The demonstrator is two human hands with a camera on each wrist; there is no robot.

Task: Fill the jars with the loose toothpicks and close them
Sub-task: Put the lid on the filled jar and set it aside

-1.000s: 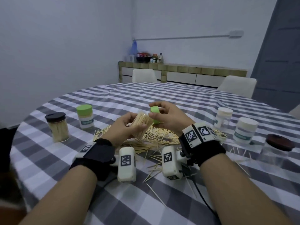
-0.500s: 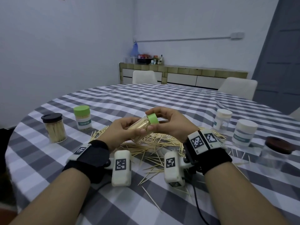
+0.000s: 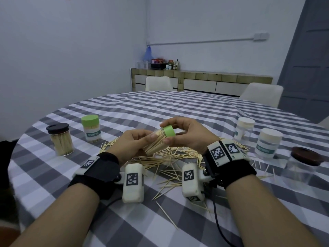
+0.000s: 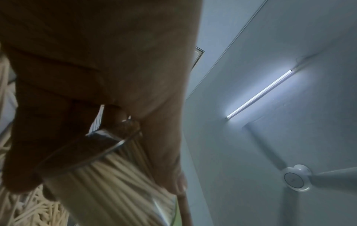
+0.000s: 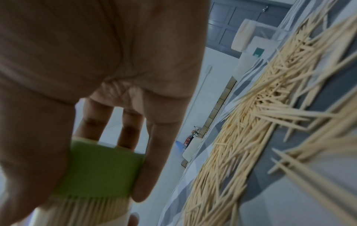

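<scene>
A clear jar (image 3: 156, 142) packed with toothpicks is held tilted above the table. My left hand (image 3: 132, 144) grips its body (image 4: 108, 180). My right hand (image 3: 185, 136) pinches the green lid (image 3: 169, 131) that sits on the jar's mouth, thumb and fingers around the lid (image 5: 100, 169). Under both hands lies a heap of loose toothpicks (image 3: 170, 154), spread over the checked tablecloth (image 5: 241, 130).
At the left stand a black-lidded jar (image 3: 60, 139) full of toothpicks and a green-lidded jar (image 3: 91, 128). At the right stand two white-lidded jars (image 3: 244, 128) (image 3: 268, 144) and a brown-lidded clear jar (image 3: 302, 168). Stray toothpicks (image 3: 166, 214) lie near the table's front.
The right hand brought the green lid onto the jar's mouth; a second ago it was held apart, above the open jar. The jar now tilts more toward the right.
</scene>
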